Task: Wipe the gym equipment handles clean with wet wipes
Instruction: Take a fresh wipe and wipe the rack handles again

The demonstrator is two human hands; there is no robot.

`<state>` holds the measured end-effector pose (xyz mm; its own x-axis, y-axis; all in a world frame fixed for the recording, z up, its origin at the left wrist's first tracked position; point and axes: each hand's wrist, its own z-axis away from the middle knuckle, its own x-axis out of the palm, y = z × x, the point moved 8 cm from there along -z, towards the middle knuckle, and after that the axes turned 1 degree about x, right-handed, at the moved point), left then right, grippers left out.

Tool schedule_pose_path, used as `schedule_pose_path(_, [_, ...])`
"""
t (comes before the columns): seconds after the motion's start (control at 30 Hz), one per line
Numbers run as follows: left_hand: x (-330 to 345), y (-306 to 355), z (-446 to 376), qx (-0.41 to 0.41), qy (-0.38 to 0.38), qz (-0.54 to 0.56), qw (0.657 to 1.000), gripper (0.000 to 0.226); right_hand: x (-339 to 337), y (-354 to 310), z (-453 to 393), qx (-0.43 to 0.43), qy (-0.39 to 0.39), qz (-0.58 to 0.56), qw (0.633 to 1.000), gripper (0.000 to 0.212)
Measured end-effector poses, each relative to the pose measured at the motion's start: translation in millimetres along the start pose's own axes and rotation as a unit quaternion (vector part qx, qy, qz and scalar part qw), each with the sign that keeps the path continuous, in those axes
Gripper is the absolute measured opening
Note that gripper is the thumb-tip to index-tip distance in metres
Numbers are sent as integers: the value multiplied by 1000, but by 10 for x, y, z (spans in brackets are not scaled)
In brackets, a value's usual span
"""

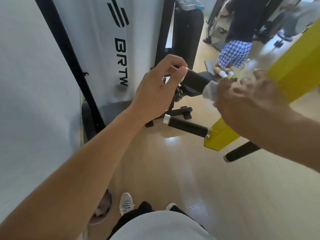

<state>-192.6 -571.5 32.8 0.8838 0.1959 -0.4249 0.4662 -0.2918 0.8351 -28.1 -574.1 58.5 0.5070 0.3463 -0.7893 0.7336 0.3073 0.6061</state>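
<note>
Now, with your left hand pinching the upper handle at its end, keep it steady. Your blurred right hand grips the wet wipe at the handle's inner end; wrap it fully round and twist.

At your left stands a white machine shroud lettered BRTW in black, with a black frame bar slanting down across it to the pale wood floor. Near the bottom edge you see your grey sneaker on that floor. Toward the top right, another person in a blue-and-white patterned garment crouches low among dark equipment.
</note>
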Motion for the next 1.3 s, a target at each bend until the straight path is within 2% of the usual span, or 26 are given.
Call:
schedule_pose_path(0.07, [-12,-8,-14,-8,-1,-15,1000,22,-13,-49,15,-3,7,33,999,20])
schedule_pose_path(0.17, [-13,-5,-12,-2,8,-1,1000,20,-279,-312,-249,3,85,2,996,33])
schedule_pose_path(0.27, [-7,-16,-12,-3,12,13,1000,17,-357,-353,-345,26,126,-10,992,27])
schedule_pose_path(0.33, [17,-19,-31,1,2,-16,1000,18,-215,-241,-196,11,106,1,994,20])
schedule_pose_path(0.37, [40,-13,-46,7,-5,-30,1000,18,-113,-148,-80,10,54,21,998,19])
schedule_pose_path(0.43, [93,-6,-68,17,-13,-38,999,19,15,72,131,42,-39,91,994,35])
schedule_pose_path(0.5, [133,11,-90,22,-14,-32,999,19,-10,111,128,47,-55,132,989,46])
schedule_pose_path(0.53, [156,31,-104,27,-14,-23,999,18,-48,36,35,39,-43,113,992,43])
schedule_pose_path(0.63, [194,77,-105,35,-4,17,999,18,-264,-203,-333,16,83,-13,996,21])
schedule_pose_path(0.7, [195,82,-103,34,3,32,999,19,-244,-175,-368,22,124,-53,991,19])
schedule_pose_path(0.77, [204,56,-90,33,8,28,999,19,-115,-79,-199,16,109,-51,993,16])
schedule_pose_path(0.83, [210,6,-67,24,14,20,999,20,39,54,23,17,36,-21,999,18])
schedule_pose_path(0.9, [225,-2,-56,22,16,22,999,21,92,158,123,44,5,6,999,21])
schedule_pose_path(0.97, [233,21,-55,24,19,38,999,22,-8,24,5,41,34,2,999,22])
schedule_pose_path(1.1, [187,34,-56,35,37,54,997,24,-267,-238,-329,9,174,-58,983,16])
schedule_pose_path(1.17, [151,32,-54,36,41,38,998,25,-155,-161,-262,1,156,-59,986,16])
schedule_pose_path(1.3, [171,20,-12,25,35,-14,999,24,28,42,37,16,96,35,995,19])
